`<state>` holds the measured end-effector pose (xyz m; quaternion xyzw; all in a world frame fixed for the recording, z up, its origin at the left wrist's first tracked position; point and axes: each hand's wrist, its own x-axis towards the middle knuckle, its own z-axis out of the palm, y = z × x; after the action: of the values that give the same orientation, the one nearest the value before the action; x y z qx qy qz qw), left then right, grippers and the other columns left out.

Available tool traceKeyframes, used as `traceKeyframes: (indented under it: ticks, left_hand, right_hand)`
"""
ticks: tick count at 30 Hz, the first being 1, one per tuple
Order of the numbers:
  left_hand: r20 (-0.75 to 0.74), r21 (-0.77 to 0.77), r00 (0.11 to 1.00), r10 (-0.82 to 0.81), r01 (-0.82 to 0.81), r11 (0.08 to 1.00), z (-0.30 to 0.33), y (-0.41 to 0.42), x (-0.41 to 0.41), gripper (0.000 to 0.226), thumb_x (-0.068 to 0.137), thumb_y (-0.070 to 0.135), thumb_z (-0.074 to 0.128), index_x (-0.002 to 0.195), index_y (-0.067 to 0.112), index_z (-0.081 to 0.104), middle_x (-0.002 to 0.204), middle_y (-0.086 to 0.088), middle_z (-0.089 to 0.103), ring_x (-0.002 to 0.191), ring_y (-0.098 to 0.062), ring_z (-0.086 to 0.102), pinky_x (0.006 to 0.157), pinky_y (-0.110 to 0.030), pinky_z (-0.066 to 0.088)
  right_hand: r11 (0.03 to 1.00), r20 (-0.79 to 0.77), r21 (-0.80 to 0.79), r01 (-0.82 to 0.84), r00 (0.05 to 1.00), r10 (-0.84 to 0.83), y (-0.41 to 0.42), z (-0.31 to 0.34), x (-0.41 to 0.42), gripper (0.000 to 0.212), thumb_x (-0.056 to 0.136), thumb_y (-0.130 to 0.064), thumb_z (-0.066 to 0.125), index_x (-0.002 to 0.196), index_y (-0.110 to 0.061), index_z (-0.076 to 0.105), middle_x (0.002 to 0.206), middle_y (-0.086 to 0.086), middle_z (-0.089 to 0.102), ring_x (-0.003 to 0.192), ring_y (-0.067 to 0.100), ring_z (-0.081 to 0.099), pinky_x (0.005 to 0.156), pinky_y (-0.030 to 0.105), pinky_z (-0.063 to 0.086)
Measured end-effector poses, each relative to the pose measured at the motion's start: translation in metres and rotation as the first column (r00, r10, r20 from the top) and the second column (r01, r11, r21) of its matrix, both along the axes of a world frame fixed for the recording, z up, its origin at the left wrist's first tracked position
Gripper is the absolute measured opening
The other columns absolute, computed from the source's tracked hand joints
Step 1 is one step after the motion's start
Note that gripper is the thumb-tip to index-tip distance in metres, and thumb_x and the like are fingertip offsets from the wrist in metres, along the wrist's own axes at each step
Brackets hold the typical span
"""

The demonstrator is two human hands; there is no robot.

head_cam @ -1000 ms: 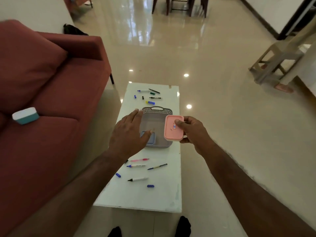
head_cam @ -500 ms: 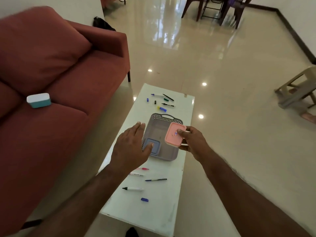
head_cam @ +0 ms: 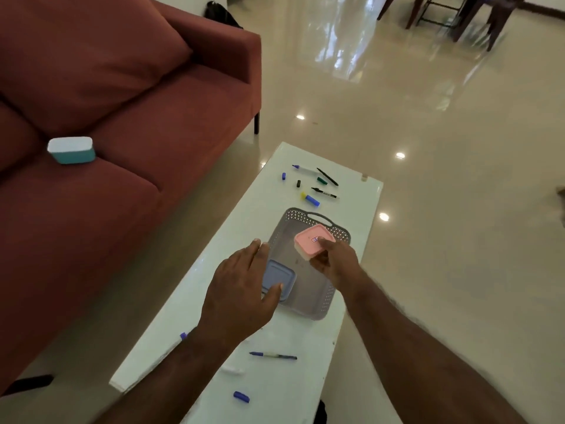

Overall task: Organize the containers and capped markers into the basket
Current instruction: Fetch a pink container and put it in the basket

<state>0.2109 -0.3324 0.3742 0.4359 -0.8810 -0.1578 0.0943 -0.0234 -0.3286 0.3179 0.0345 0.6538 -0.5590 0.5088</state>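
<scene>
fingers: right hand (head_cam: 334,264) pinches pink-lidded container (head_cam: 312,242) over grey basket (head_cam: 318,307); left hand (head_cam: 241,296) spread flat, empty, at basket's left rim | blue-lidded container (head_cam: 278,278) lies inside; markers (head_cam: 273,355) scattered on white table (head_cam: 351,203)

Two bare forearms reach forward from the bottom of the view. The left hand (head_cam: 241,296) is spread flat, palm down, fingers (head_cam: 255,250) extended and slightly apart, thumb angled out to the right. The right hand (head_cam: 334,261) sits a little farther forward, its fingers curled and thumb pressed in a closed pinching grip, wrist straight.
</scene>
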Motion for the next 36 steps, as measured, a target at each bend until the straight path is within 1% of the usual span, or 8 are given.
traceKeyframes:
  ticks: [6, 8, 10, 15, 21, 27, 32, 36]
  left_hand:
    - [0.014, -0.139, 1.000, 0.021, -0.019, 0.990, -0.057, -0.052, -0.057, 0.074, 0.088, 0.052, 0.052, 0.149, 0.011, 0.038, 0.153, -0.013, 0.041, 0.138, -0.030, 0.044, 0.110, -0.039, 0.031]
    - [0.020, -0.146, 0.999, 0.040, -0.036, 0.989, -0.073, -0.062, -0.064, 0.074, 0.088, 0.052, 0.051, 0.148, 0.011, 0.039, 0.153, -0.013, 0.042, 0.138, -0.031, 0.044, 0.111, -0.040, 0.030]
    - [0.029, -0.138, 0.998, 0.056, -0.052, 0.989, -0.092, -0.067, -0.069, 0.074, 0.090, 0.053, 0.048, 0.150, 0.012, 0.037, 0.154, -0.012, 0.039, 0.140, -0.030, 0.042, 0.111, -0.043, 0.034]
    - [0.072, -0.105, 0.994, 0.083, -0.075, 0.992, -0.132, -0.069, -0.069, 0.075, 0.089, 0.056, 0.049, 0.149, 0.014, 0.037, 0.154, -0.011, 0.041, 0.138, -0.030, 0.044, 0.109, -0.042, 0.037]
    - [0.076, -0.097, 0.994, 0.074, -0.067, 0.993, -0.159, -0.075, -0.076, 0.075, 0.088, 0.056, 0.050, 0.149, 0.014, 0.038, 0.152, -0.011, 0.043, 0.136, -0.030, 0.046, 0.108, -0.043, 0.038]
    - [0.092, -0.099, 0.994, 0.061, -0.052, 0.994, -0.165, -0.085, -0.081, 0.076, 0.086, 0.056, 0.051, 0.148, 0.013, 0.039, 0.152, -0.012, 0.044, 0.136, -0.031, 0.047, 0.108, -0.043, 0.038]
    - [0.118, -0.062, 0.991, 0.064, -0.057, 0.996, -0.174, -0.084, -0.074, 0.076, 0.086, 0.058, 0.049, 0.148, 0.015, 0.040, 0.151, -0.010, 0.045, 0.135, -0.030, 0.048, 0.107, -0.042, 0.037]
    - [0.132, -0.040, 0.990, 0.054, -0.049, 0.998, -0.177, -0.084, -0.068, 0.075, 0.088, 0.059, 0.047, 0.149, 0.017, 0.038, 0.152, -0.008, 0.044, 0.136, -0.028, 0.046, 0.108, -0.039, 0.035]
  right_hand:
    - [0.993, 0.040, 0.097, 0.069, 0.997, -0.073, -0.057, -0.116, -0.024, 0.025, 0.092, -0.015, 0.064, 0.113, -0.002, 0.065, 0.075, 0.008, 0.059, 0.056, 0.016, 0.052, 0.054, 0.029, 0.051]
    - [0.987, 0.080, 0.083, 0.137, 0.986, -0.144, -0.071, -0.144, -0.031, 0.026, 0.094, -0.009, 0.061, 0.115, 0.005, 0.062, 0.072, 0.011, 0.056, 0.056, 0.016, 0.048, 0.065, 0.034, 0.055]
    - [0.979, 0.138, 0.044, 0.197, 0.970, -0.201, -0.083, -0.169, -0.038, 0.027, 0.095, -0.004, 0.058, 0.120, 0.006, 0.058, 0.079, 0.014, 0.059, 0.067, 0.018, 0.055, 0.087, 0.040, 0.054]
    - [0.957, 0.204, 0.001, 0.289, 0.937, -0.284, -0.115, -0.212, -0.051, 0.033, 0.096, 0.000, 0.057, 0.127, 0.008, 0.054, 0.114, 0.024, 0.065, 0.089, 0.025, 0.063, 0.088, 0.035, 0.054]
    - [0.954, 0.208, 0.014, 0.300, 0.932, -0.296, -0.142, -0.243, -0.049, 0.033, 0.095, 0.000, 0.058, 0.127, 0.006, 0.056, 0.123, 0.024, 0.064, 0.085, 0.024, 0.067, 0.084, 0.031, 0.056]
    - [0.939, 0.154, 0.027, 0.343, 0.926, -0.343, -0.156, -0.247, -0.047, 0.039, 0.090, 0.004, 0.063, 0.128, 0.008, 0.053, 0.126, 0.023, 0.060, 0.107, 0.032, 0.065, 0.078, 0.030, 0.057]
    - [0.935, 0.162, 0.019, 0.354, 0.922, -0.353, -0.161, -0.248, -0.052, 0.039, 0.090, 0.003, 0.063, 0.128, 0.008, 0.053, 0.128, 0.021, 0.059, 0.095, 0.025, 0.065, 0.090, 0.032, 0.056]
    - [0.940, 0.163, 0.029, 0.340, 0.926, -0.340, -0.159, -0.248, -0.055, 0.037, 0.090, 0.004, 0.064, 0.125, 0.007, 0.054, 0.125, 0.017, 0.061, 0.101, 0.026, 0.064, 0.086, 0.028, 0.056]
